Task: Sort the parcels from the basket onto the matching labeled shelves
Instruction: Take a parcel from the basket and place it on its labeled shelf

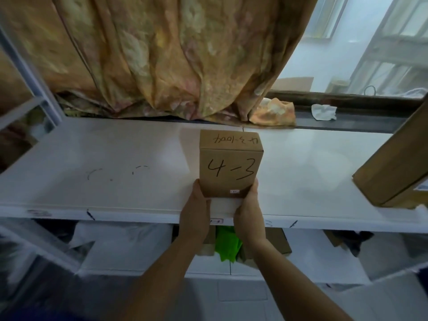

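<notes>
A small brown cardboard parcel (230,165) marked "4-3" on its front stands upright on the white top shelf (115,172), near the front edge. My left hand (195,212) grips its lower left corner and my right hand (250,212) grips its lower right corner. Both thumbs lie along the parcel's sides. More handwriting runs upside down across the parcel's top face. The basket is out of view.
A larger brown box (393,163) sits on the shelf at the right. A patterned curtain (162,54) hangs behind the shelf. The lower shelf holds white bags (120,242), a green item (228,246) and brown boxes. A white upright post (27,66) stands at the left.
</notes>
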The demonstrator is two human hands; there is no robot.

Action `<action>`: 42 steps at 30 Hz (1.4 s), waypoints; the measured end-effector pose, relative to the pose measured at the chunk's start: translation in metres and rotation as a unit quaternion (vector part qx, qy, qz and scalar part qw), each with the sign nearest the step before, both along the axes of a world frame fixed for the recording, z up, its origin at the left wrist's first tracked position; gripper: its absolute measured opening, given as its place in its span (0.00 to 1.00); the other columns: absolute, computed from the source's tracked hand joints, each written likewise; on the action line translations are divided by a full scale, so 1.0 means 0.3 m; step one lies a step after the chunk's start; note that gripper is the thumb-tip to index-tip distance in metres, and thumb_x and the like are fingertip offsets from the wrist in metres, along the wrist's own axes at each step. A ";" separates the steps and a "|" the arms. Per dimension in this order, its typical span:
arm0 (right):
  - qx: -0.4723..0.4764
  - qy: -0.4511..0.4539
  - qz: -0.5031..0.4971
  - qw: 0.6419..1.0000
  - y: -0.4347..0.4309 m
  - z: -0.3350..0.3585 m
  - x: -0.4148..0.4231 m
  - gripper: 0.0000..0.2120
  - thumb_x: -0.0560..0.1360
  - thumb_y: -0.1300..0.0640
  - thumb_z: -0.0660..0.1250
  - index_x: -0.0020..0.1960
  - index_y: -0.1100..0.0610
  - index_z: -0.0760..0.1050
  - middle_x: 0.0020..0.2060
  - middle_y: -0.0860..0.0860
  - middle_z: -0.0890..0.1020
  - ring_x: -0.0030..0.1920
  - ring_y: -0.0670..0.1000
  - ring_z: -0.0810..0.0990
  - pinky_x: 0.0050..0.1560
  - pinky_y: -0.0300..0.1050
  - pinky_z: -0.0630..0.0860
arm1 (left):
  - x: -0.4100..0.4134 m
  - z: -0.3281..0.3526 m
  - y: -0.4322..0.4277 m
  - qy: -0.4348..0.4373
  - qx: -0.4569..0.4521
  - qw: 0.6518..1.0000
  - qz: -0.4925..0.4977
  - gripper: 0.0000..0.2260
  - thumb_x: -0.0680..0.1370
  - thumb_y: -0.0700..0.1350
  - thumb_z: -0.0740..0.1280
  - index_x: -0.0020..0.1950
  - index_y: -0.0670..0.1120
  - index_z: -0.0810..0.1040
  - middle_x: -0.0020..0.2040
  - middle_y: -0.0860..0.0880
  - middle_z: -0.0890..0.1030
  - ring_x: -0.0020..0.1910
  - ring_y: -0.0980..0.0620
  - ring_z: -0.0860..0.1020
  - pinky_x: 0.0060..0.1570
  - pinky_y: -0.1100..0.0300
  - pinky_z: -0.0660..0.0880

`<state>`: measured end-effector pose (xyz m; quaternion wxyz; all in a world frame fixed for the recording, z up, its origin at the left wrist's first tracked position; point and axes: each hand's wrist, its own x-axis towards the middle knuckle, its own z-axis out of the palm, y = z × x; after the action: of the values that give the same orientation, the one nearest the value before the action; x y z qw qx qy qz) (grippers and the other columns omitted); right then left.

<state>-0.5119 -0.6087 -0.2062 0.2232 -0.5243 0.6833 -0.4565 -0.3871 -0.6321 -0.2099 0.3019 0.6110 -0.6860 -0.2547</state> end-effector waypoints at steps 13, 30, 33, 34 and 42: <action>0.099 0.335 0.021 0.937 0.007 0.755 -0.205 0.26 0.79 0.56 0.56 0.76 0.58 0.57 0.77 0.56 0.60 0.77 0.56 0.55 0.76 0.57 0.52 | 0.209 0.735 -0.009 -0.236 -0.062 0.970 0.003 0.29 0.81 0.58 0.49 0.78 0.47 0.47 0.79 0.47 0.49 0.77 0.45 0.53 0.73 0.51 0.55; -0.016 0.377 0.231 0.897 0.125 1.137 0.438 0.18 0.79 0.54 0.56 0.68 0.56 0.70 0.67 0.56 0.73 0.66 0.57 0.72 0.68 0.50 0.67 | 0.653 1.169 0.388 -0.275 -0.066 0.955 0.091 0.27 0.81 0.57 0.52 0.77 0.48 0.53 0.78 0.47 0.56 0.74 0.46 0.60 0.72 0.52 0.60; -0.057 0.396 0.346 0.849 0.207 1.087 0.734 0.17 0.80 0.56 0.55 0.66 0.56 0.72 0.63 0.56 0.76 0.61 0.59 0.75 0.59 0.49 0.74 | 0.924 1.125 0.557 -0.293 -0.021 0.939 0.176 0.25 0.81 0.57 0.52 0.76 0.49 0.55 0.77 0.46 0.59 0.74 0.46 0.61 0.70 0.49 0.62; -0.063 0.398 0.383 0.831 0.247 1.080 0.834 0.17 0.80 0.57 0.55 0.67 0.56 0.71 0.63 0.56 0.76 0.60 0.59 0.76 0.58 0.50 0.75 | 1.013 1.117 0.631 -0.297 0.007 0.932 0.209 0.27 0.81 0.58 0.51 0.77 0.48 0.52 0.78 0.46 0.56 0.75 0.46 0.58 0.72 0.49 0.60; -0.073 0.336 0.583 0.736 0.676 1.056 1.514 0.25 0.81 0.54 0.56 0.77 0.58 0.59 0.75 0.56 0.63 0.74 0.57 0.64 0.75 0.48 0.59 | 1.585 1.049 1.333 -0.357 0.125 0.821 0.428 0.30 0.80 0.60 0.48 0.78 0.46 0.49 0.79 0.47 0.50 0.77 0.49 0.51 0.75 0.50 0.47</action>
<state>-0.0578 -0.4060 0.1105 0.1622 -0.9540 0.2391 -0.0796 0.0883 -0.2321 0.1047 0.0356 0.9237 -0.3778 0.0523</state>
